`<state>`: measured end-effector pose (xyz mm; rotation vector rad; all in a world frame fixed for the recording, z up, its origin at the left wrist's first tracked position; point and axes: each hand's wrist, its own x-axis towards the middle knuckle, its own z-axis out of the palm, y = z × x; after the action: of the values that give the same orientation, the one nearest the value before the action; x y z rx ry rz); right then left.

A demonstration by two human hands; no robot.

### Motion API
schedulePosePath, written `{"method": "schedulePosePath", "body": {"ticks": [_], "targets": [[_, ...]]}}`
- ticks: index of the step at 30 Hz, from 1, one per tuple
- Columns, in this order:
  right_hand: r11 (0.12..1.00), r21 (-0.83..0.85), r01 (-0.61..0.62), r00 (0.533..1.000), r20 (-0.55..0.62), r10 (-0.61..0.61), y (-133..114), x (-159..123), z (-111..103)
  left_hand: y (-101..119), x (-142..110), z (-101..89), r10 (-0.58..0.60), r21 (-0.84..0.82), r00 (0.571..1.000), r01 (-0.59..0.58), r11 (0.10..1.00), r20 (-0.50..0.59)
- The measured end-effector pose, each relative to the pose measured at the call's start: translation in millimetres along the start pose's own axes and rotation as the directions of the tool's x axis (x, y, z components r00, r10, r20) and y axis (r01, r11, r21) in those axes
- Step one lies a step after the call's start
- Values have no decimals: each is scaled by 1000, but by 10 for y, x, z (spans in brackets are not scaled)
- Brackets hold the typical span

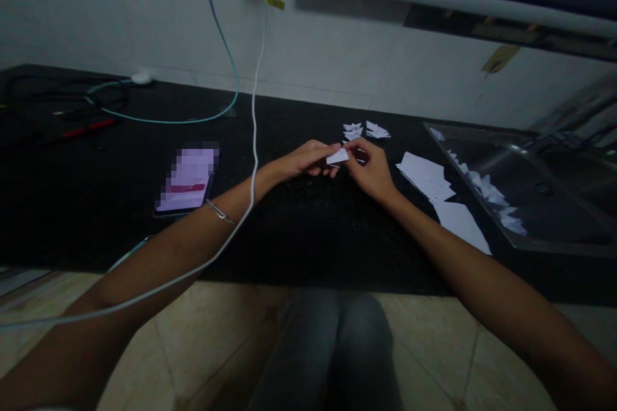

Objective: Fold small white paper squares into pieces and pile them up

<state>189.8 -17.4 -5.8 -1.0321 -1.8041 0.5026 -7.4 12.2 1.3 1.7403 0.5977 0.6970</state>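
Note:
A small white piece of paper (337,156) is pinched between both hands above the black counter (299,231). My left hand (308,159) grips its left end with closed fingers. My right hand (369,170) holds the right end, fingers curled round it. Just beyond the hands lie several small folded white paper shapes (364,131). To the right of my right hand is a loose pile of white paper sheets (427,178), with one larger sheet (460,223) nearer the counter's front edge.
A phone (187,181) with a lit screen lies left of my left arm. A white cable (254,115) hangs across my left forearm. A teal cable (216,112) and red-handled tools (87,130) lie far left. A steel sink (525,192) holding paper scraps is at the right.

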Motion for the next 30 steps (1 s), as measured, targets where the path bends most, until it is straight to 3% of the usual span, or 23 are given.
{"method": "schedulePosePath", "body": {"ticks": [4, 8, 15, 22, 26, 30], "targets": [[996, 91, -20, 1000, -14, 21, 23, 33, -22, 33, -22, 18, -19, -39, 997, 16, 999, -75], [976, 182, -118, 993, -4, 120, 9, 52, -34, 42, -27, 14, -5, 9, 998, 6, 1000, -65], [883, 337, -326, 945, 152, 291, 21, 52, -15, -29, 5, 3, 22, 126, 993, -8, 992, -112], [829, 439, -347, 935, 92, 343, -2, 41, 8, 68, -54, 32, 23, 126, 992, -7, 992, -128], [808, 464, -362, 932, 154, 329, -36, 19, -1, 29, -50, -18, 42, 120, 989, -25, 992, -141], [838, 471, -277, 956, 225, 190, -42, 8, -25, 16, -37, -46, 58, 140, 973, -27, 990, -223]]}}
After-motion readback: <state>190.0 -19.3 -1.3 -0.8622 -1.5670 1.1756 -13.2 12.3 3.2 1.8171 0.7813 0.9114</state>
